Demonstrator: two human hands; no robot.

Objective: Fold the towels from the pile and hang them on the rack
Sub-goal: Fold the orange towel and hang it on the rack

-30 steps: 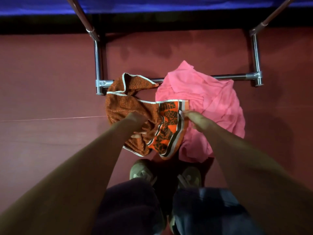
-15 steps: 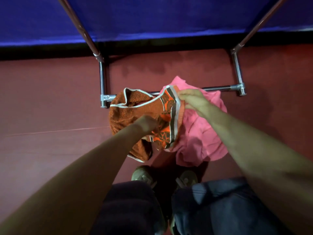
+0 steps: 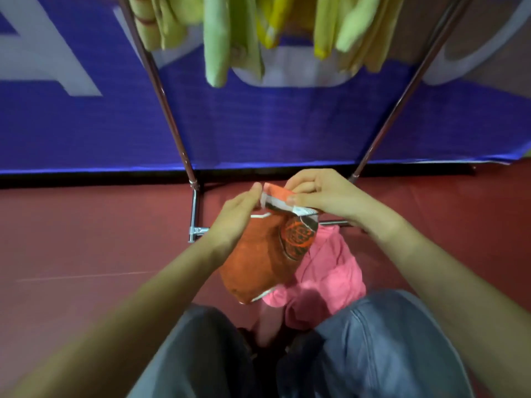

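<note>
The right hand (image 3: 324, 196) pinches the top edge of an orange terry towel with white trim and a black-patterned band (image 3: 258, 262), thumb on the near side and fingers curled over the far side. The left hand (image 3: 235, 219) reaches to the towel's left corner with its fingers held together. Its back faces the camera, so it is unclear whether it is gripping the corner.

The towel is held up in front of the person. It hangs bunched below both hands, above a crumpled pink towel (image 3: 330, 271) lying on the dark red floor (image 3: 86, 239). The person's knees, in grey-blue trousers (image 3: 388, 340), fill the bottom of the view.

Just beyond the hands stands a chrome tube rack (image 3: 194, 211). Green and yellow towels (image 3: 218, 38) hang from its top, in front of a blue banner with white lettering (image 3: 258, 124).
</note>
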